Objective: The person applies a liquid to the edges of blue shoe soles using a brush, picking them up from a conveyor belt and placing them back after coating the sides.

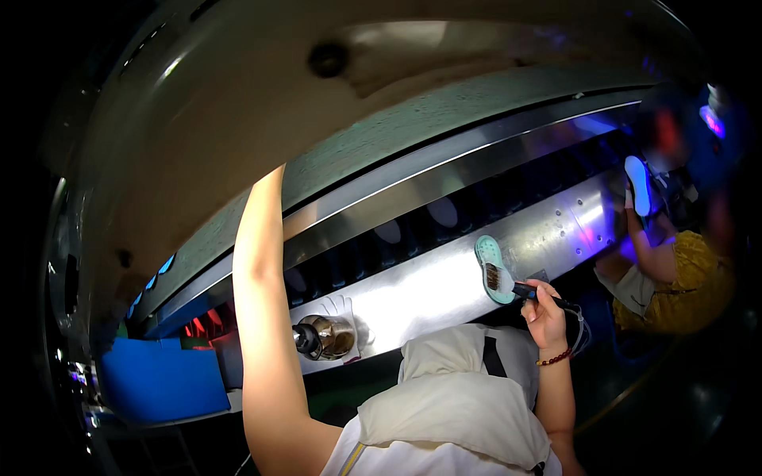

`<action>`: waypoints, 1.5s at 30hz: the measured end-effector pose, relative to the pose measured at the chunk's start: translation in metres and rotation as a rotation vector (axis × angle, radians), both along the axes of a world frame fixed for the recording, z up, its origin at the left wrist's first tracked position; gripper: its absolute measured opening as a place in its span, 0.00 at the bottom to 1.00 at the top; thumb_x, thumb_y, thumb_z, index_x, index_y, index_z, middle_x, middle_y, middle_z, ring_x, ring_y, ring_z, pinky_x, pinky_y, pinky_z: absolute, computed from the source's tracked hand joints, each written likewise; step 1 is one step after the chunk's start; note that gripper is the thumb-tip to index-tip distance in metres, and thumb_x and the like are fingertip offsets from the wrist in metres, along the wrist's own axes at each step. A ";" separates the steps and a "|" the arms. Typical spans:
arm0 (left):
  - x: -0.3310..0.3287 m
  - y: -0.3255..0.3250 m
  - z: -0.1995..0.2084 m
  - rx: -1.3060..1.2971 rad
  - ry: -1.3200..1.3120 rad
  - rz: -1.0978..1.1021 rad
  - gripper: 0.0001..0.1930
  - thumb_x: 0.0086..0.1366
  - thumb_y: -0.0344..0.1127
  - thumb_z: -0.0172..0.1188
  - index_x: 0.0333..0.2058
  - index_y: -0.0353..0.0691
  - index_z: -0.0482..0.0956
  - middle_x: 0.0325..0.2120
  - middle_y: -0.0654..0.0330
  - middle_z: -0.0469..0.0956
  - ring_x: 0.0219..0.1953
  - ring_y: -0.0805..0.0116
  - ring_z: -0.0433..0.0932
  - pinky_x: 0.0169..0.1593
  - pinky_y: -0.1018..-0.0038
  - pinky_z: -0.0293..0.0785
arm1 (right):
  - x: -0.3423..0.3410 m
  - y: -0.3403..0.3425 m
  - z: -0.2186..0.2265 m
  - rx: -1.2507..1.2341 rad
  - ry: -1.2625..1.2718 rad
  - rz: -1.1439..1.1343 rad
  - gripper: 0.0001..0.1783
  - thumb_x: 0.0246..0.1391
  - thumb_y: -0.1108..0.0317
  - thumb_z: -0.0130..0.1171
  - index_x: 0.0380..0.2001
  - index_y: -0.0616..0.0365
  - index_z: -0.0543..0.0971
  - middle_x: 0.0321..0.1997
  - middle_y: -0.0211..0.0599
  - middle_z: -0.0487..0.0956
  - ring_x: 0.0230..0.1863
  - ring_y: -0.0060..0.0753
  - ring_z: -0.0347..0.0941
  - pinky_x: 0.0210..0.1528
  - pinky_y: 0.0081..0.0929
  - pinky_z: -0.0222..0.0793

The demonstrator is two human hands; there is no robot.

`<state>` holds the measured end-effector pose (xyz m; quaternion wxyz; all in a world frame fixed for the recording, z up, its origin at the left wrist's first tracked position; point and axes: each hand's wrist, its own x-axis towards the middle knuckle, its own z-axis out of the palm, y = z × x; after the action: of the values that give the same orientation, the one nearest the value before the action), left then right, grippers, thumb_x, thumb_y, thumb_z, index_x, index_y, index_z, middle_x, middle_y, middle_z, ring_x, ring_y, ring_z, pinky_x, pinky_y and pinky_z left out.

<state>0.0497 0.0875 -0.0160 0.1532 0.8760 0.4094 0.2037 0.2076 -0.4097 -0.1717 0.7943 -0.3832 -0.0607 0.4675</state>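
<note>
My right hand is closed around the black handle of a brush, with a thin tube or cord trailing from the handle's rear end. The brown bristles rest on the lower half of a mint-green shoe sole, which lies flat on the metal ledge. Stretched far forward, my left arm passes over the ledge and under the edge of a large hood; the hand itself is hidden there. Near that forearm, a clear round jar with a black top lies on a white glove.
Behind the ledge runs a dark trough with several dim sole shapes, then a metal rail and a green belt. A blue bin stands left. At right, a person in yellow holds a lit sole.
</note>
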 end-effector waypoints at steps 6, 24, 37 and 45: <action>0.068 -0.021 -0.011 0.154 0.013 -0.169 0.26 0.48 0.57 0.61 0.34 0.37 0.79 0.33 0.50 0.77 0.38 0.59 0.76 0.43 0.70 0.68 | 0.003 -0.002 -0.001 0.042 0.038 0.041 0.12 0.56 0.70 0.45 0.41 0.65 0.71 0.41 0.46 0.76 0.26 0.25 0.70 0.30 0.18 0.65; -0.053 -0.266 -0.060 -0.376 -1.560 0.154 0.14 0.56 0.33 0.53 0.41 0.38 0.67 0.45 0.53 0.67 0.45 0.61 0.67 0.51 0.67 0.63 | 0.027 0.051 0.016 0.182 -0.094 0.201 0.11 0.50 0.73 0.53 0.38 0.63 0.71 0.37 0.40 0.75 0.38 0.31 0.72 0.42 0.23 0.68; -0.074 -0.325 -0.148 -1.646 -1.408 -0.464 0.52 0.45 0.76 0.43 0.60 0.41 0.49 0.51 0.45 0.63 0.50 0.49 0.68 0.56 0.52 0.60 | -0.001 0.065 0.045 0.247 -0.274 0.348 0.11 0.44 0.79 0.55 0.35 0.68 0.75 0.31 0.37 0.76 0.34 0.26 0.72 0.40 0.20 0.67; -0.028 -0.358 -0.109 -1.834 -1.431 -0.367 0.54 0.45 0.80 0.16 0.58 0.41 0.55 0.46 0.46 0.69 0.47 0.52 0.70 0.52 0.57 0.66 | -0.011 0.109 0.055 0.168 -0.298 0.338 0.09 0.48 0.74 0.57 0.35 0.66 0.76 0.32 0.39 0.78 0.33 0.26 0.73 0.39 0.21 0.68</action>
<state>0.0217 -0.2707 -0.1247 0.9479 0.1702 0.0915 0.2534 0.1969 -0.3004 -0.1171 0.7161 -0.3650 -0.2791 0.5254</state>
